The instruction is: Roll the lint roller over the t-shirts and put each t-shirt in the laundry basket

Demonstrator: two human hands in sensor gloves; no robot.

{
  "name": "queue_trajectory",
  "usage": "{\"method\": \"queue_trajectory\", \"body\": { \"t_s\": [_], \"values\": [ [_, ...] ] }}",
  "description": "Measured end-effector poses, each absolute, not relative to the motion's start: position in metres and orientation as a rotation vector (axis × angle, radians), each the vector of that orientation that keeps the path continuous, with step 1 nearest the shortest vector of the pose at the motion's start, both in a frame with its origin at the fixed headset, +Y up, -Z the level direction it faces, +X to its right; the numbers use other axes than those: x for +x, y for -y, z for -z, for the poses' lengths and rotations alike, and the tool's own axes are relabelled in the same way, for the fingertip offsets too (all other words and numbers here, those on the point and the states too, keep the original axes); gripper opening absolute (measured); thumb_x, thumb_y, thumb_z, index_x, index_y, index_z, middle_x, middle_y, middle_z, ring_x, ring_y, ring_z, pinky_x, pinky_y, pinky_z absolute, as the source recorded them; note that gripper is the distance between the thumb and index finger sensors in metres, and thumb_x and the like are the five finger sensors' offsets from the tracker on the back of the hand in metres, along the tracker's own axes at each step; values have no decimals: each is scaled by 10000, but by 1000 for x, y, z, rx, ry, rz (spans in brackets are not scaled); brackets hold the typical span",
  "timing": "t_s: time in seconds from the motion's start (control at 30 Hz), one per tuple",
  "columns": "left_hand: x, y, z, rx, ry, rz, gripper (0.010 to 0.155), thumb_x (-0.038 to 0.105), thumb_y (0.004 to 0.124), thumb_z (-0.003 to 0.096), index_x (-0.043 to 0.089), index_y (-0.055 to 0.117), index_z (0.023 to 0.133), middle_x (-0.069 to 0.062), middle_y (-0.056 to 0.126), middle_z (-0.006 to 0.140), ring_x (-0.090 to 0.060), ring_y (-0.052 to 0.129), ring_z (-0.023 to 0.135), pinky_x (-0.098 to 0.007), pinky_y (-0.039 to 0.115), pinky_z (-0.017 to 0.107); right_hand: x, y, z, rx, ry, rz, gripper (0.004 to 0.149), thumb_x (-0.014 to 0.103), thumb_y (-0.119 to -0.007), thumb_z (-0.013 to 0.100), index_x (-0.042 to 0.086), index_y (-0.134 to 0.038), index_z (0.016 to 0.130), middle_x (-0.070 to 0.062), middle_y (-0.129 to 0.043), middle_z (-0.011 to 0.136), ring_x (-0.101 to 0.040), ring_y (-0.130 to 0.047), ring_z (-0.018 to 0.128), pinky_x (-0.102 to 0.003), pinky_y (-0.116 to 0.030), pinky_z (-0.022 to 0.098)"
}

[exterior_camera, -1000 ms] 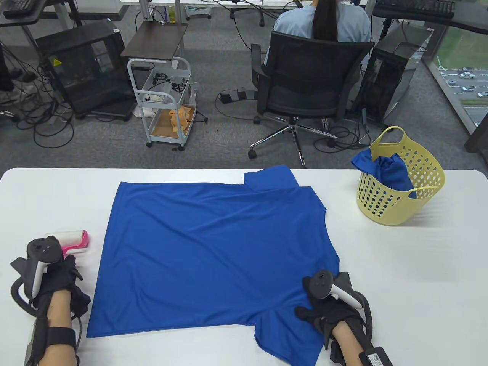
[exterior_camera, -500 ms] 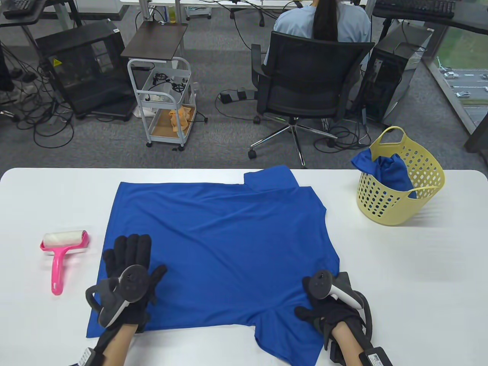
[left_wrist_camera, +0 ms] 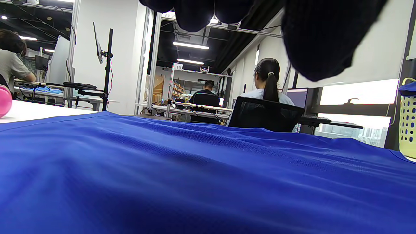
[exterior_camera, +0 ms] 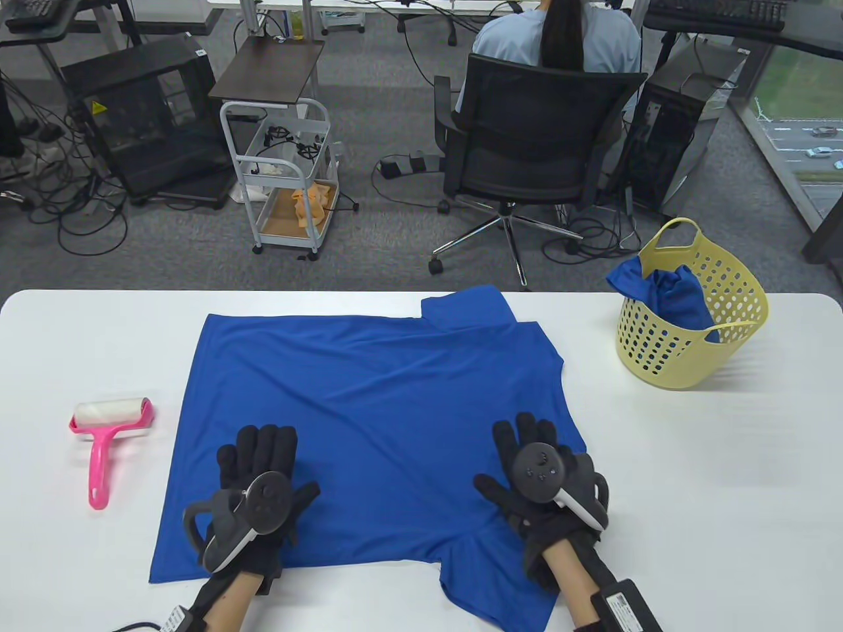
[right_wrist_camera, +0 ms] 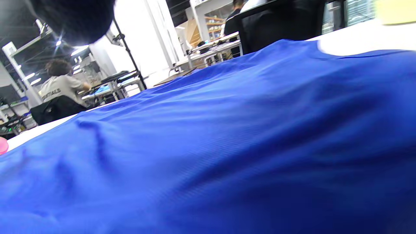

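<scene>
A blue t-shirt (exterior_camera: 375, 408) lies spread flat on the white table (exterior_camera: 711, 461); it fills both wrist views (left_wrist_camera: 195, 175) (right_wrist_camera: 227, 146). My left hand (exterior_camera: 260, 454) lies flat on its lower left part, fingers straight. Flat on the lower right part, near a sleeve, lies my right hand (exterior_camera: 527, 438), fingers spread. The pink lint roller (exterior_camera: 108, 428) lies on the table left of the shirt, apart from both hands. A yellow laundry basket (exterior_camera: 691, 309) stands at the back right with another blue t-shirt (exterior_camera: 672, 293) in it.
Beyond the table's far edge a person sits in a black office chair (exterior_camera: 527, 145). A white cart (exterior_camera: 290, 178) and cables stand on the floor. Bare tabletop stretches between the shirt and the basket.
My left hand let go of the lint roller, moved right onto the shirt and laid itself flat. My right hand slid up from the sleeve and opened flat on the shirt.
</scene>
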State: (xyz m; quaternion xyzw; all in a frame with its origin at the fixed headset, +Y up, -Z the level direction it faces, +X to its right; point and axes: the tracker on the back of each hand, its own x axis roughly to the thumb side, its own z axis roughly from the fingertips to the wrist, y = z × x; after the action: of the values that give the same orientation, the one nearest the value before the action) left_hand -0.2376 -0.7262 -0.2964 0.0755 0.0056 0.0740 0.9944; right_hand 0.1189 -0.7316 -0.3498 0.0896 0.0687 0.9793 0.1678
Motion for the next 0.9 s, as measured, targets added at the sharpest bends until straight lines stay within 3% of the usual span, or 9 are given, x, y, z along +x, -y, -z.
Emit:
{"method": "queue_trajectory", "body": {
  "t_s": [0.2, 0.37, 0.47, 0.57, 0.7, 0.77, 0.83, 0.9],
  "values": [
    [-239, 728, 295, 129, -14, -158, 873, 628, 808, 417, 351, 333, 1095, 51, 404, 1168, -250, 300, 1137, -469, 263, 803, 53, 762, 409, 226, -453, -2889, 864, 649, -576, 471, 287, -36, 1041, -128, 75, 1113, -466, 8, 969, -718, -207, 664],
    [-244, 727, 295, 122, -26, -183, 871, 626, 805, 420, 349, 329, 1095, 46, 398, 1168, -255, 295, 1135, -469, 264, 803, 34, 790, 428, 188, -686, -2914, 916, 678, -569, 457, 264, 25, 1017, -152, 120, 1084, -485, 31, 949, -741, -203, 644],
    [-248, 727, 297, 114, -31, -203, 868, 620, 805, 424, 348, 326, 1095, 45, 394, 1168, -257, 291, 1134, -470, 263, 802, 35, 799, 435, 208, -781, -2958, 935, 702, -520, 440, 195, 18, 1013, -197, 37, 1094, -478, -95, 969, -684, -252, 655],
    [-252, 729, 299, 107, -42, -213, 873, 620, 804, 425, 347, 317, 1096, 44, 387, 1168, -258, 286, 1134, -470, 263, 802, 40, 795, 436, 118, -682, -2899, 842, 607, -619, 445, 201, -207, 1056, -126, -122, 1141, -426, -164, 1000, -662, -268, 680],
    [-256, 730, 300, 100, -59, -221, 876, 619, 802, 426, 344, 309, 1096, 44, 378, 1169, -261, 280, 1132, -471, 264, 802, 44, 784, 436, 155, -444, -3120, 708, 572, -630, 440, 224, -440, 1027, -70, -399, 1125, -358, -460, 989, -527, -527, 727],
    [-258, 731, 300, 98, -63, -223, 876, 619, 802, 427, 345, 306, 1096, 38, 377, 1169, -260, 276, 1132, -472, 263, 802, 47, 779, 435, 108, -331, -3141, 614, 533, -678, 442, 258, -564, 979, -30, -540, 1075, -311, -605, 937, -459, -654, 697],
    [-258, 730, 300, 99, -65, -225, 876, 618, 801, 427, 344, 307, 1096, 43, 377, 1168, -261, 278, 1131, -471, 265, 802, 51, 777, 433, 76, -232, -3158, 422, 476, -717, 458, 337, -669, 854, 46, -676, 961, -234, -731, 838, -379, -762, 617],
    [-258, 731, 300, 98, -66, -225, 875, 619, 800, 427, 345, 305, 1095, 43, 375, 1169, -261, 277, 1131, -471, 266, 802, 57, 774, 432, 74, -180, -3188, 358, 446, -747, 446, 344, -723, 789, 65, -784, 851, -195, -826, 727, -326, -828, 527]
  ]
}}
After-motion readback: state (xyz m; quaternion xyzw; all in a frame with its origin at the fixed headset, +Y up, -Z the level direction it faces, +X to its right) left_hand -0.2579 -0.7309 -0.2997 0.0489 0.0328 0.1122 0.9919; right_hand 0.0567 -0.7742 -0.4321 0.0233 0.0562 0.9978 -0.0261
